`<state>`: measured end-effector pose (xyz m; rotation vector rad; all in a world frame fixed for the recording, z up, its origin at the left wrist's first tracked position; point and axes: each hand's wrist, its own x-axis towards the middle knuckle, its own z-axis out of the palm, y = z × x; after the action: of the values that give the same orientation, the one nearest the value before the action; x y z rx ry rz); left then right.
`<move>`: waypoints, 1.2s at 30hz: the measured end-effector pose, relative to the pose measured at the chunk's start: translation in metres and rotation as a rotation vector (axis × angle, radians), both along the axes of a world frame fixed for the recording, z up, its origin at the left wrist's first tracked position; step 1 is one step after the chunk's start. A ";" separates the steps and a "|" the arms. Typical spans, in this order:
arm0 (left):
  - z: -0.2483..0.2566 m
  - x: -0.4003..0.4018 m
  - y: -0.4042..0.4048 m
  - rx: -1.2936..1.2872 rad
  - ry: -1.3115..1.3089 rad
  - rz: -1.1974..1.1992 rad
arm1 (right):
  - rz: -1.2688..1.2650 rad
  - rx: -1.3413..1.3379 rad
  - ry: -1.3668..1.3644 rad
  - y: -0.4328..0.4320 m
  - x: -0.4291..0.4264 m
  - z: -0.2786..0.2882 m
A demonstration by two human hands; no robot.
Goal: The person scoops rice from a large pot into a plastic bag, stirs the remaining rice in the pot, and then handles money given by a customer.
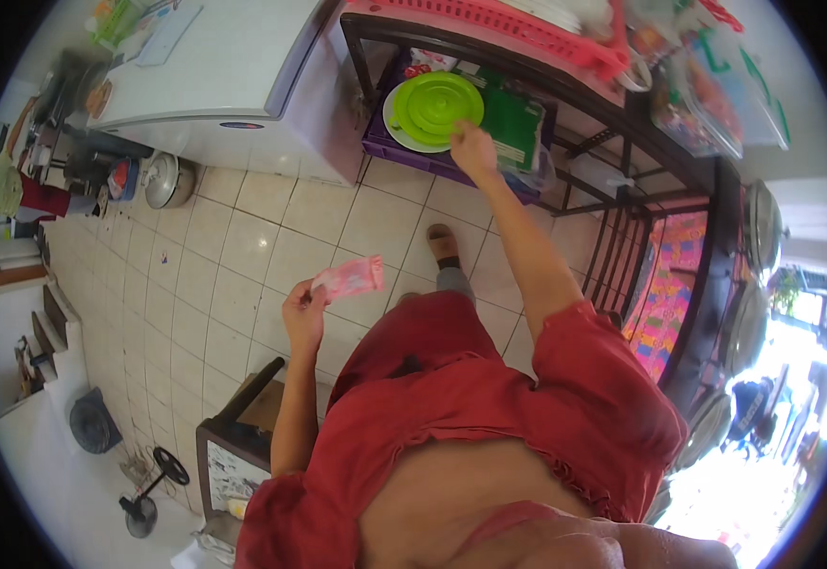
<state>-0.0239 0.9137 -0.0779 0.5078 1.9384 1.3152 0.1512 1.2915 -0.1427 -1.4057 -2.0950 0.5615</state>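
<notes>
My left hand point(305, 309) pinches a pink and clear plastic packet point(349, 278) by one end, above the tiled floor. My right hand point(473, 148) reaches out to a round lime-green plastic lid point(439, 107). Its fingers are at the lid's near right edge; whether they grip it cannot be told. The lid lies on a white plate or bowl point(392, 117), whose rim shows around its left and near sides. Both sit on a purple plastic crate point(413, 162), beside a green box or packet point(513, 126).
A white chest freezer point(207, 71) stands at upper left, a metal pot point(164, 181) on the floor by it. A dark rack point(484, 50) carrying a pink basket point(484, 20) stands over the crate. A dark wooden chair point(243, 419) is at lower left. Another person point(11, 188) is at far left.
</notes>
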 end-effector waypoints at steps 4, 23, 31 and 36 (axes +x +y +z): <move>-0.005 0.004 0.048 0.007 -0.010 0.130 | -0.044 0.027 -0.177 0.083 -0.050 -0.033; 0.005 -0.009 0.333 -0.107 0.560 -0.001 | 0.385 0.160 -0.291 0.129 -0.048 -0.025; -0.012 -0.024 0.378 -0.066 0.807 0.033 | 0.508 -0.436 -0.300 0.183 -0.023 -0.028; -0.025 0.011 0.443 0.206 0.561 -0.388 | 0.752 -0.434 -0.157 0.187 0.002 0.021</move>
<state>-0.0125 1.3568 -0.1034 1.4030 1.9921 1.1993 0.1536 1.4781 -0.1213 -0.8239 -2.7340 1.2945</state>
